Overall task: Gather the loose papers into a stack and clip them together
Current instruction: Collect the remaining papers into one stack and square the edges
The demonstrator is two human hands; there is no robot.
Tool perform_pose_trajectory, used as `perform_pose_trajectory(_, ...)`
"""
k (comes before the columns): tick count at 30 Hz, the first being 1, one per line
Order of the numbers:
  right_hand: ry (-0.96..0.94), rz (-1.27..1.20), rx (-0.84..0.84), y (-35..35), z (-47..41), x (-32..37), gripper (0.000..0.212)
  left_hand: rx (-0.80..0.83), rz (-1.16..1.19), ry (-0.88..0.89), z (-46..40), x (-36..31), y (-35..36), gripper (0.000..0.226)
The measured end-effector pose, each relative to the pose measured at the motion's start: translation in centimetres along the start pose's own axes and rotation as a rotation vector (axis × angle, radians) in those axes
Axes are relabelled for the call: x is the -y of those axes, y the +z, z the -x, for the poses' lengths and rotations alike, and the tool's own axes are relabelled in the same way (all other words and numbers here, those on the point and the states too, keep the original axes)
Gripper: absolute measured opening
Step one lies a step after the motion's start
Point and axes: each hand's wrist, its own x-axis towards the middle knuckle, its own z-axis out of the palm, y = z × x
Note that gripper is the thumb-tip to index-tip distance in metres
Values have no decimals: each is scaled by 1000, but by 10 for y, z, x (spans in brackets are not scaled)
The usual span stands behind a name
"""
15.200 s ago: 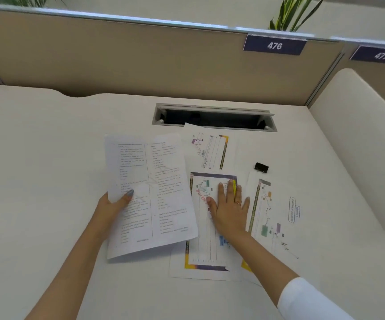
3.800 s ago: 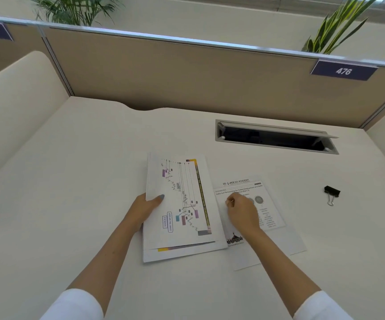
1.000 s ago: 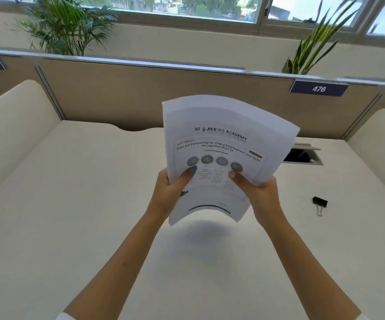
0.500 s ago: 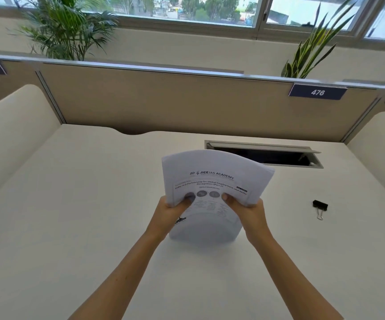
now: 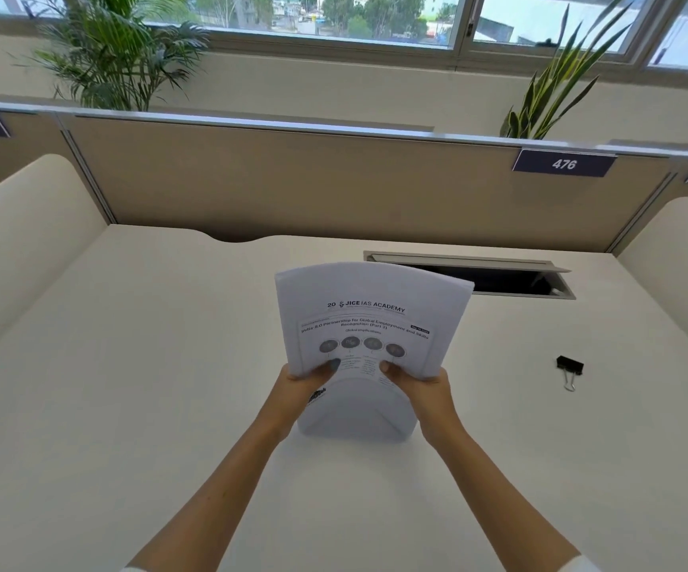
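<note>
Head view showed the paper stack (image 5: pixel 369 324) at frame centre, standing on its lower edge on the desk (image 5: pixel 127 386), gripped by left hand (image 5: pixel 301 386) and right hand (image 5: pixel 420 388) with thumbs pressed on its face, binder clip (image 5: pixel 569 367) lying apart at right.

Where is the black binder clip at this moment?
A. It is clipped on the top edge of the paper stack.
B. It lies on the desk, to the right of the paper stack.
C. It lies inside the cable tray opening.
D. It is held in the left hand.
B: the black binder clip lies alone on the desk, right of the paper stack that both hands hold upright.
</note>
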Motion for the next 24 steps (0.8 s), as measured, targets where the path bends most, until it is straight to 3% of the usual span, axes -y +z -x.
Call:
perform_pose_trajectory(8, -24, -7, 7, -2, -3, -3, 20, -32, 57, 6, -6, 3, 0, 30)
perform_pose_trajectory(15, -4, 100, -23, -14, -13, -9, 19, 67, 17, -175, -10, 10, -13, 26)
perform_pose_trajectory(20, -22, 247, -69, -24, -22, -15, 16, 52, 93, -401, -12, 18, -16, 51)
perform_pose_trajectory(22, -5, 301, -44, -29, -24, -14, 17, 5, 90, -369, -16, 13, -18, 56)
perform_pose_trajectory(24, 1, 401, 4, -36, -26, -8, 18, -116, -120, -281, -25, 3, -25, 85)
